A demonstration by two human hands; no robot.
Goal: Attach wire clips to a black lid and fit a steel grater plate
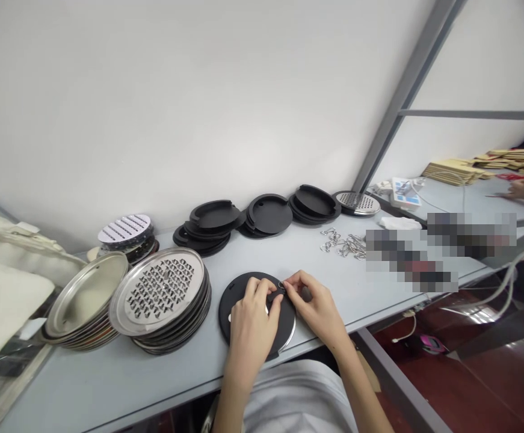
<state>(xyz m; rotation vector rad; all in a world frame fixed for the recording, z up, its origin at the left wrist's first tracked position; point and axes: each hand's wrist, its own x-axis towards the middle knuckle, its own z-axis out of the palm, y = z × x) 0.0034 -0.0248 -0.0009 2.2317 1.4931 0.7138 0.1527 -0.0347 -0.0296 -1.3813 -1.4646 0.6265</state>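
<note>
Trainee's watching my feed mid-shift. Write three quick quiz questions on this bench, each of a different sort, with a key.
1. True or false: the left hand is on the round, black, plastic-looking disc.
2. Which small things lie loose on the pale grey, flat-topped bench beyond the right hand?
A) clear glass marbles
B) silver metal wire clips
C) brown wooden pegs
3. Fill the gap: the silver, round metal grater plate with raised teeth lies to the person's ____ of the disc.

Key: 1. True; 2. B; 3. left.
</note>
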